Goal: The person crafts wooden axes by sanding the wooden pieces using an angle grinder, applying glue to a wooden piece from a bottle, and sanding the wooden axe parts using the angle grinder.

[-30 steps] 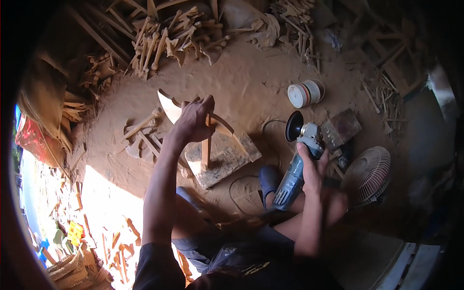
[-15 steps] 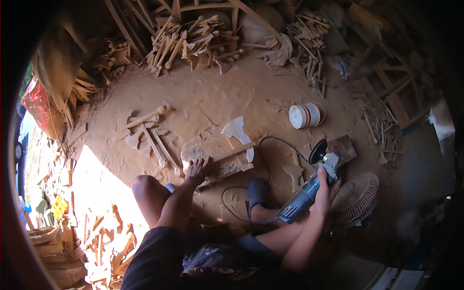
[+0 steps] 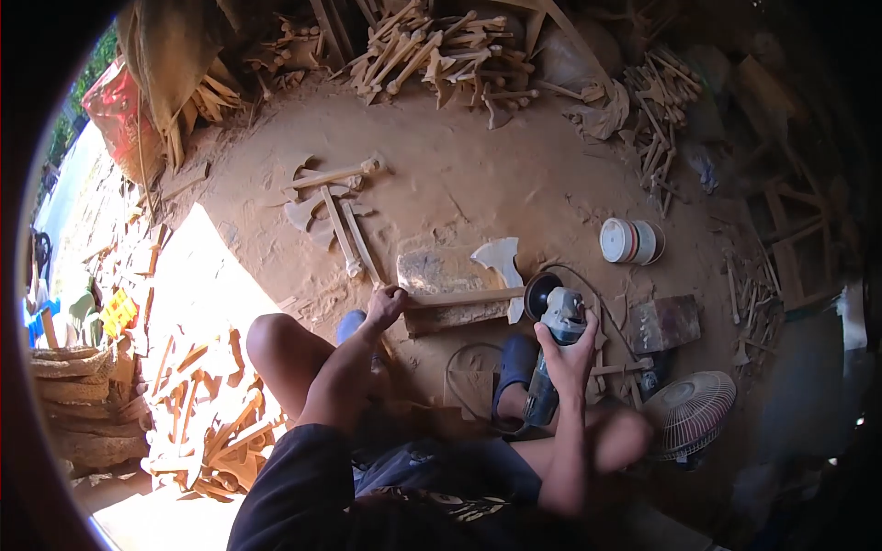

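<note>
My left hand is closed on the near end of a wooden piece, a straight bar with a pale, curved, axe-like head at its right end. The piece lies across a worn block on the ground. My right hand grips an angle grinder around its upper body. The grinder's round dark disc is at the right end of the bar; whether they touch is hard to tell.
Loose wooden pieces lie left of the block. A white bucket, a second block and a fan stand on the right. A wood pile is at the back; a cable curves behind the grinder.
The wooden piece, first held upright, was laid across the block. The grinder has moved left to the bar's right end. The whole view has shifted.
</note>
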The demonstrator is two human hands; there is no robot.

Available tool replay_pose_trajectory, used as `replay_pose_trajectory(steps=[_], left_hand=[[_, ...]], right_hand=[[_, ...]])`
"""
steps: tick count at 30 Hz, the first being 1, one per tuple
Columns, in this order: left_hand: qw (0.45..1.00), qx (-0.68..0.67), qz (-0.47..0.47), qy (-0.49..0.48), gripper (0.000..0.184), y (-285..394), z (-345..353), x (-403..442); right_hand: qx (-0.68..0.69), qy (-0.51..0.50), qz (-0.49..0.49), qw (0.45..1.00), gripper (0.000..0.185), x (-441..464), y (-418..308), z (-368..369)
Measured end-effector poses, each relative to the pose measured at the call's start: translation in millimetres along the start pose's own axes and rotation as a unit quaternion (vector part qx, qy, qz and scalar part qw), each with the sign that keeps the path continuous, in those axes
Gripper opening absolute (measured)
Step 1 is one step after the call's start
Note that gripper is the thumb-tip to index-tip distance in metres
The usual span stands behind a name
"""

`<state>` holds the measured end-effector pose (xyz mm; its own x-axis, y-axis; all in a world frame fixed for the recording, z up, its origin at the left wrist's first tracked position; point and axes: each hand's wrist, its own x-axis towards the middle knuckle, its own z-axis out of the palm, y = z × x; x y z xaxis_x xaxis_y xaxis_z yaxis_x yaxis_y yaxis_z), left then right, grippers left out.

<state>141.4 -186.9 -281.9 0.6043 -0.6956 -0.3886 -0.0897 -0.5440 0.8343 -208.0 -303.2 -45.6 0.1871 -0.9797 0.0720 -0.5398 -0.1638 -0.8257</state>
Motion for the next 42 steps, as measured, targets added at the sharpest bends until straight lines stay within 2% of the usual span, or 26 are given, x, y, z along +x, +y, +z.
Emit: replay_pose_trajectory(steps=[1, 2, 3, 4, 5, 7, 8, 9, 10, 13, 14, 16, 18, 19, 21, 22, 25, 27, 30, 32, 35, 36, 39, 42], left_hand=[[0.997, -0.058, -0.059, 0.004, 0.041, -5, 3, 1], [0.969, -0.134, -0.206, 0.033, 0.035, 8, 5, -5], [0.995, -0.03, -0.092, 0.002, 0.034, -17, 5, 5], [0.996, 0.075, 0.025, -0.028, 0.033, -59, 9, 27], [0.99, 0.116, 0.055, -0.054, 0.031, -58, 5, 27], [0.969, 0.191, 0.121, -0.1, 0.027, -54, -3, 25], [0.994, 0.043, -0.007, -0.1, 0.026, -47, -1, 24], [0.98, -0.108, -0.135, -0.097, 0.025, -40, 1, 21], [0.963, -0.173, -0.184, -0.095, 0.02, -21, -6, 10], [0.979, -0.078, -0.161, -0.099, 0.02, 2, -15, 1], [0.986, 0.03, -0.113, -0.117, 0.021, -4, -11, 7], [0.979, 0.165, 0.042, -0.111, 0.021, -56, 7, 31], [0.98, 0.166, 0.057, -0.097, 0.021, -64, 11, 34], [0.991, 0.1, -0.006, -0.087, 0.021, -63, 14, 35], [0.997, 0.033, -0.034, -0.063, 0.023, -83, 24, 45], [0.998, 0.033, 0.002, -0.051, 0.024, -99, 28, 52], [1.0, 0.019, 0.019, -0.003, 0.024, -98, 32, 46], [0.996, 0.049, 0.056, 0.048, 0.022, -86, 26, 36], [0.966, 0.164, 0.164, 0.115, 0.019, -76, 18, 20], [0.938, 0.247, 0.204, 0.129, 0.018, -70, 17, 16], [0.954, 0.229, 0.165, 0.099, 0.02, -65, 16, 18], [0.947, 0.271, 0.148, 0.094, 0.021, -63, 18, 17], [0.907, 0.336, 0.243, 0.078, 0.025, -74, 16, 25], [0.879, 0.341, 0.305, 0.136, 0.027, -85, 22, 30]], right_hand=[[-0.016, -0.026, -0.008, 0.999, 0.088, -3, -1, 17], [-0.01, -0.04, -0.036, 0.999, 0.09, -5, 9, 40], [-0.003, -0.054, -0.064, 0.996, 0.093, -6, 19, 65], [0.027, -0.092, -0.07, 0.993, 0.093, -7, 25, 87], [0.056, -0.132, -0.075, 0.987, 0.094, -8, 26, 105], [0.028, -0.199, -0.079, 0.976, 0.097, -11, 22, 136], [0.037, -0.218, -0.078, 0.972, 0.097, -12, 23, 151], [0.045, -0.236, -0.075, 0.968, 0.097, -13, 27, 167], [0.017, -0.213, -0.131, 0.968, 0.1, -14, 51, 190], [-0.194, -0.314, 0.002, 0.929, 0.102, -13, -15, 183], [-0.196, -0.296, -0.015, 0.935, 0.102, -16, -11, 191], [-0.189, -0.294, -0.032, 0.937, 0.102, -17, -4, 204], [-0.187, -0.302, -0.033, 0.934, 0.102, -17, -8, 208], [-0.189, -0.312, -0.025, 0.931, 0.101, -15, -15, 208], [-0.17, -0.318, -0.028, 0.932, 0.1, -15, -11, 214], [-0.149, -0.315, -0.038, 0.937, 0.1, -14, -3, 220], [-0.139, -0.299, -0.07, 0.942, 0.101, -18, 0, 225], [-0.162, -0.299, -0.077, 0.937, 0.102, -16, -5, 226], [-0.214, -0.315, -0.061, 0.923, 0.101, -13, -10, 225], [-0.245, -0.316, -0.058, 0.915, 0.1, -12, -8, 224], [-0.259, -0.288, -0.053, 0.92, 0.099, -7, -2, 216], [-0.259, -0.287, -0.032, 0.922, 0.098, -5, 1, 211], [-0.244, -0.272, 0.013, 0.931, 0.095, 9, 11, 193], [-0.22, -0.237, 0.01, 0.946, 0.094, 21, 29, 182]])
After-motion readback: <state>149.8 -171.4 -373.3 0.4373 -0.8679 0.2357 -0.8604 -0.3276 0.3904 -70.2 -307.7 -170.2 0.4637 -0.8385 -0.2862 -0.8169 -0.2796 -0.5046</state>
